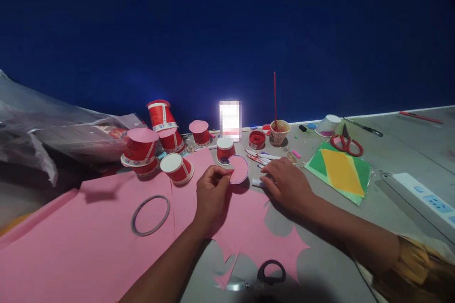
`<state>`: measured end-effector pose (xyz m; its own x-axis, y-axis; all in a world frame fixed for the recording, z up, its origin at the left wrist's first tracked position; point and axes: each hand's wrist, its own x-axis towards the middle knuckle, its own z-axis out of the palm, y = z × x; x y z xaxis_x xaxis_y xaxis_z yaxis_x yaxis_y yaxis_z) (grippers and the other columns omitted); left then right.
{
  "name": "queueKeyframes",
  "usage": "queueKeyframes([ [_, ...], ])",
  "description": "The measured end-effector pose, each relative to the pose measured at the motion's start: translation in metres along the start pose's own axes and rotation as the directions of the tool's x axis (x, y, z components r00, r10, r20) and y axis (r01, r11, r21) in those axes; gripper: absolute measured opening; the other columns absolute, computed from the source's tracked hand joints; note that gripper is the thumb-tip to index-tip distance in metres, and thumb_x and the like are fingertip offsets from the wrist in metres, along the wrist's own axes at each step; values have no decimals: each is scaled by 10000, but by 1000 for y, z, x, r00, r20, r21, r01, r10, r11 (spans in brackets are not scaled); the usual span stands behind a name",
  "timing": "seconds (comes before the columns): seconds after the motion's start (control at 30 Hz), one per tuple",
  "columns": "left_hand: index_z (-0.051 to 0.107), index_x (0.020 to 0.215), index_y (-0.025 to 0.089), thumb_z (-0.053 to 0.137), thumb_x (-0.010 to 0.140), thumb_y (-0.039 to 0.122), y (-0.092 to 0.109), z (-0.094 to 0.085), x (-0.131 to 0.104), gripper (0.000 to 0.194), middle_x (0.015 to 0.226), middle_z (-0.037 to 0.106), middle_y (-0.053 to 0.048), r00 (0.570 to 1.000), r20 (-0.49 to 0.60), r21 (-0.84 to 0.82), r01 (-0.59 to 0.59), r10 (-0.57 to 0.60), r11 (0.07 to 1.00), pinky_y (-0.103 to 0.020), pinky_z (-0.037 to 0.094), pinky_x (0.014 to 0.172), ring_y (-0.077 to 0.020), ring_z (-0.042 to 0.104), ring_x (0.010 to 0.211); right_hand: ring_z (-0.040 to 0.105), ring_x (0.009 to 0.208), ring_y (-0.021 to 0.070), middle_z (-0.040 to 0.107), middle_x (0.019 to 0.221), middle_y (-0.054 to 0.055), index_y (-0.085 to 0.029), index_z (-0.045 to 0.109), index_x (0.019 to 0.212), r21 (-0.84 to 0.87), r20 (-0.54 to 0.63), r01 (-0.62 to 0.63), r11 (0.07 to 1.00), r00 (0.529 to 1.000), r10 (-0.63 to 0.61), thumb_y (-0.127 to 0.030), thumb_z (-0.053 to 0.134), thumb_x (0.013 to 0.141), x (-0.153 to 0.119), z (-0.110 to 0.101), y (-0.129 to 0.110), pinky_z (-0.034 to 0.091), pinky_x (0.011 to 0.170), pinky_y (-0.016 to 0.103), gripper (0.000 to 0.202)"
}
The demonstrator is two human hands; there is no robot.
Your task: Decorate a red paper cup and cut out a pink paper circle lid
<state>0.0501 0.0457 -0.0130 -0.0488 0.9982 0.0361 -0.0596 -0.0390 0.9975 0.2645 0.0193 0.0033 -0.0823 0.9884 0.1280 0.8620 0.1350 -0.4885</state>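
Between the thumb and fingers of my left hand, a round pink paper disc with a dark drawn outline is pinched by its left edge. My right hand rests low over the table, fingers stretched forward and thumb apart, with nothing visibly gripped. Several white pens lie at its fingertips, and a white tube or cap is beside the thumb. Just behind the disc stands an upturned red and white paper cup. Under my left hand spreads a pink paper sheet with rounded cut-outs along its edge.
Red paper cups, some topped with pink discs, stand at left. A grey ring lies on pink paper. Black-handled scissors sit in front. At right are red-handled scissors, coloured paper, and a power strip. A brush cup stands behind.
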Motion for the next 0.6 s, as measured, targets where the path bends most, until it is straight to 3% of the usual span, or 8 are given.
queueKeyframes([
  [0.07, 681, 830, 199, 755, 800, 305, 0, 1, -2, 133, 834, 696, -2, 1000, 26, 5, 13, -13, 1000, -263, 478, 686, -146, 604, 750, 638, 979, 286, 750, 1027, 108, -191, 726, 1016, 249, -37, -7, 968, 999, 17, -371, 587, 991, -1, 0, -2, 458, 869, 405, 229],
  [0.13, 691, 792, 198, 774, 770, 295, 0, 3, -5, 130, 816, 698, -3, 998, 62, 22, 18, -19, 1000, -272, 481, 690, -150, 602, 742, 629, 826, 231, 728, 941, 60, -206, 718, 1012, 490, 19, -58, 870, 998, 56, -449, 570, 996, -2, 1, -3, 469, 750, 363, 286],
  [0.2, 703, 770, 198, 786, 751, 292, -1, 4, -8, 127, 797, 701, -5, 994, 106, 39, 24, -28, 999, -284, 487, 694, -158, 604, 732, 598, 722, 196, 690, 842, 29, -209, 697, 932, 608, 77, -117, 785, 993, 89, -491, 584, 973, -1, 3, -3, 456, 664, 330, 307],
  [0.33, 723, 765, 200, 795, 751, 306, -2, 5, -8, 129, 797, 720, -18, 982, 183, 57, 41, -51, 998, -302, 495, 706, -178, 629, 750, 535, 610, 165, 599, 668, -12, -216, 627, 772, 653, 96, -171, 738, 985, 143, -450, 627, 913, 0, 7, -4, 414, 587, 304, 273],
  [0.6, 713, 711, 188, 840, 702, 306, 1, 2, -4, 174, 1117, 784, -106, 968, 227, 26, 103, -107, 994, -344, 533, 837, -237, 714, 968, 545, 654, 161, 622, 669, -25, -218, 632, 753, 494, 117, -90, 865, 992, 36, -363, 595, 943, -5, 6, -6, 383, 628, 304, 242],
])
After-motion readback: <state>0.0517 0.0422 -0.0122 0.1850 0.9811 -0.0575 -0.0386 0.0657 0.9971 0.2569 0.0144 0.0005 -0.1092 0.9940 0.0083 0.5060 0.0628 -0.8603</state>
